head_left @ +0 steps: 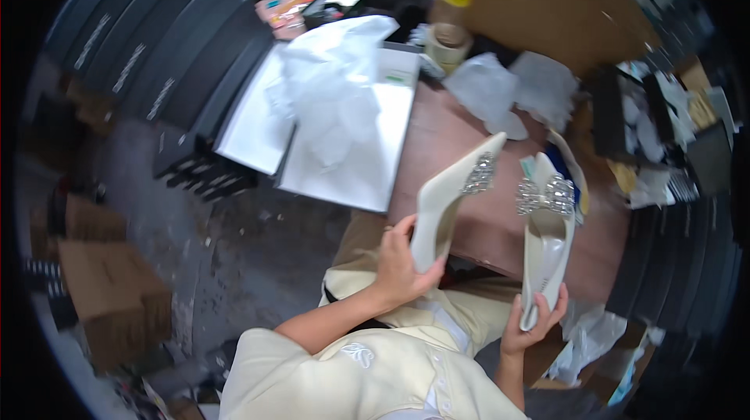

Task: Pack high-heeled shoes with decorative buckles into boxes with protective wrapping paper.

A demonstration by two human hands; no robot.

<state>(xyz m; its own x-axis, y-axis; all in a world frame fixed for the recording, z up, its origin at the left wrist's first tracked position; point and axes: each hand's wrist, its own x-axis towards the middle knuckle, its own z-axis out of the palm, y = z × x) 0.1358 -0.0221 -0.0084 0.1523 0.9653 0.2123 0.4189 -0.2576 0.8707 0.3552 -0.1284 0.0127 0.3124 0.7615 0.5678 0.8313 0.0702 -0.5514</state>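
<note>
Gripping the back end of the left shoe (433, 205), my left hand (402, 268) has its fingers closed round 1 side and its thumb against the other. This cream pointed shoe is tipped on its side, its long axis running away from me and slanting right, toe farthest. The right shoe (549, 244) shows me its open top; my right hand (537, 325) pinches its heel end between thumb and fingers, and its long axis runs almost straight away from me. The 2 toes lean toward each other but stay apart, each with jewelled trim. Both shoes are in front of my body, toes over the brown table (422, 139).

Ahead and to the left of my left hand, the nearer of the 2, lies an open white-lined box (336, 185) with crumpled white tissue (336, 68) on it. Beyond the shoes are translucent wrapping (480, 88) and a yellow-lidded jar (449, 29); dark boxes (180, 45) are stacked far left.
</note>
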